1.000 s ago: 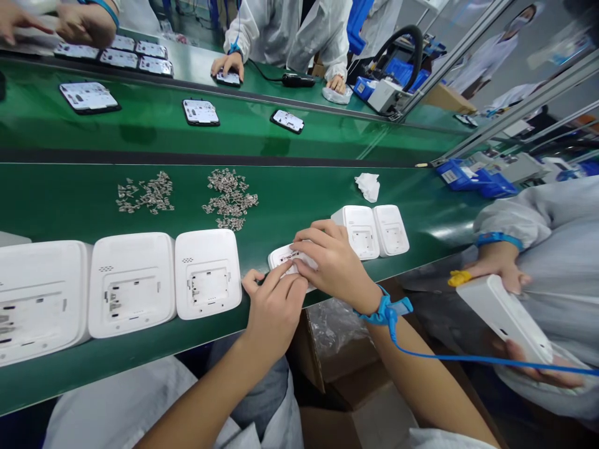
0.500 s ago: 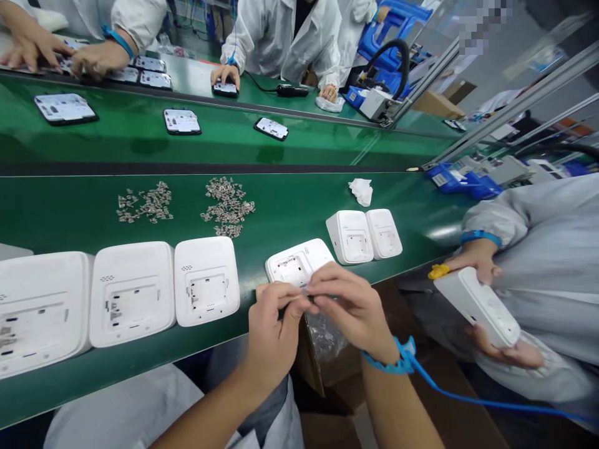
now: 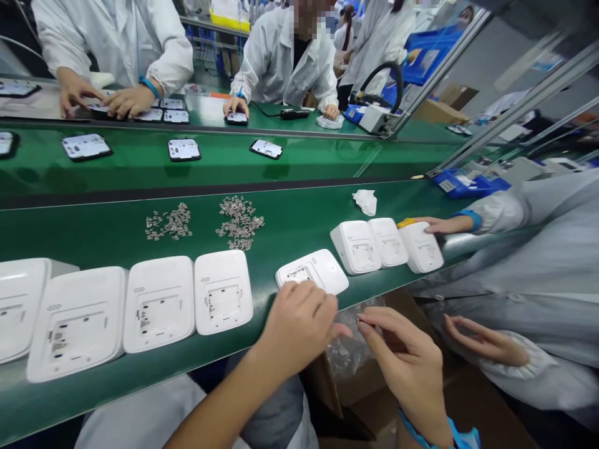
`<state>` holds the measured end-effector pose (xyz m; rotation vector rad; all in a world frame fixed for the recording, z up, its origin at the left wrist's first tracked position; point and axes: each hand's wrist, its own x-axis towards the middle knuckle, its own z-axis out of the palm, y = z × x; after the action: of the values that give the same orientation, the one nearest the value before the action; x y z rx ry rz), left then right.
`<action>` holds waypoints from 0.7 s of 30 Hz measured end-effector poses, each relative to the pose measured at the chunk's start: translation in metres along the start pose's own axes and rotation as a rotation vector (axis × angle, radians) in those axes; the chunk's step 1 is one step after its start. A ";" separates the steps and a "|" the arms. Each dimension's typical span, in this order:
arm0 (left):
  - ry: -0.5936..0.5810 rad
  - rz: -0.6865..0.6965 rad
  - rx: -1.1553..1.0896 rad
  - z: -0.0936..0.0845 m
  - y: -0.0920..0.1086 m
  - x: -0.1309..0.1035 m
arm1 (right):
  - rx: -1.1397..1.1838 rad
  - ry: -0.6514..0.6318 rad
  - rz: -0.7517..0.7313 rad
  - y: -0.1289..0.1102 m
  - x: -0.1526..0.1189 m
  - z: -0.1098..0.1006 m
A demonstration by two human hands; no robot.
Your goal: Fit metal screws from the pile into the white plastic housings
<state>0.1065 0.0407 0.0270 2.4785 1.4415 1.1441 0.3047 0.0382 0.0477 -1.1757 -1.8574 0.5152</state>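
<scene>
My left hand (image 3: 302,324) is over the near edge of a white plastic housing (image 3: 331,267) that lies face up on the green bench. Its fingers are curled and the thumb points right; the fingertips are hidden behind the hand. Below and to the right of the housing, my right hand (image 3: 409,358) is closed in a pinch, and a tiny metal piece (image 3: 359,319) shows at its fingertips. Two piles of small metal pieces, a left pile (image 3: 171,222) and a right pile (image 3: 241,222), lie further back on the bench.
Several white housings (image 3: 223,293) stand in a row at left. More stand at right, where a co-worker's hand (image 3: 442,226) touches the end one (image 3: 423,249). A crumpled white tissue (image 3: 365,201) lies behind. Beyond, a green belt (image 3: 224,156) carries flat panels. An open carton (image 3: 327,380) is below the bench.
My hands have come apart: the left is now at the housing, the right lower and to the right. The co-worker's housing now stands on the bench. The view has shifted.
</scene>
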 end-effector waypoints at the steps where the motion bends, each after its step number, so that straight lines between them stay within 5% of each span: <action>1: -0.050 0.006 0.121 -0.003 -0.007 0.001 | -0.014 0.038 0.027 0.004 0.001 0.002; 6: -0.173 -0.016 0.328 -0.014 -0.016 -0.015 | -0.062 0.066 0.062 0.012 0.009 0.022; 13: -0.146 -0.018 0.359 -0.022 0.000 -0.043 | 0.053 -0.072 0.003 -0.009 0.019 0.063; 21: -0.084 -0.109 0.459 -0.024 -0.004 -0.050 | 0.111 -0.152 -0.061 -0.012 0.044 0.088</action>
<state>0.0743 -0.0025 0.0140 2.6374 1.9708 0.7447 0.2165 0.0789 0.0273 -1.0274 -1.9606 0.6803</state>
